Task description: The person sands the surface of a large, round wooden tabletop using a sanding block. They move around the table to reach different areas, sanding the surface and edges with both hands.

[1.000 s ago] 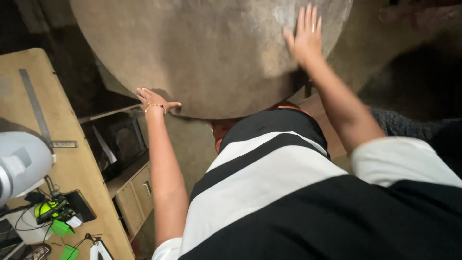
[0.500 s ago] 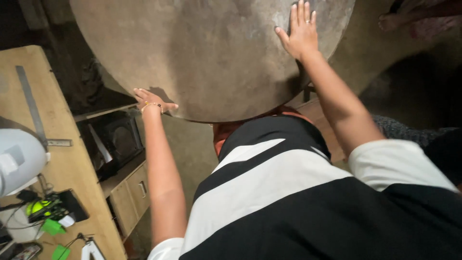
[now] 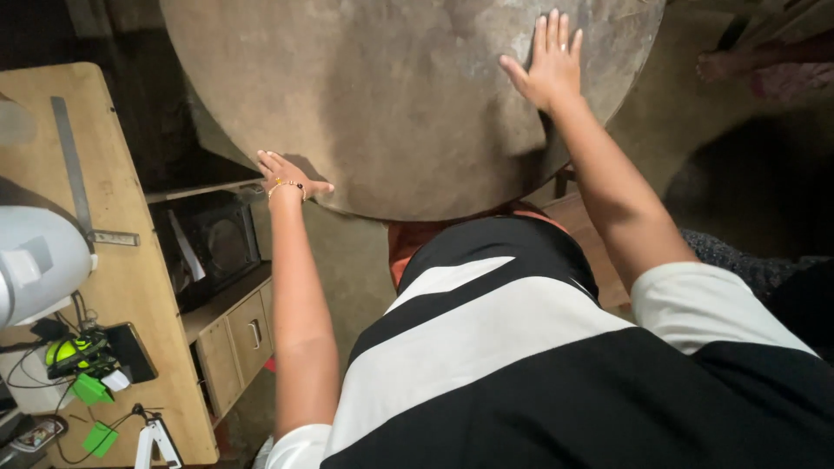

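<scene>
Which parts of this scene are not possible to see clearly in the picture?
- Head view: the far side of the round table is cut off by the top edge.
- The fingertips of the left hand curl under the table rim, so they are hidden.
- The table's legs are hidden by the tabletop and the person's striped shirt.
- The small items on the wooden desk are too small to identify.
</scene>
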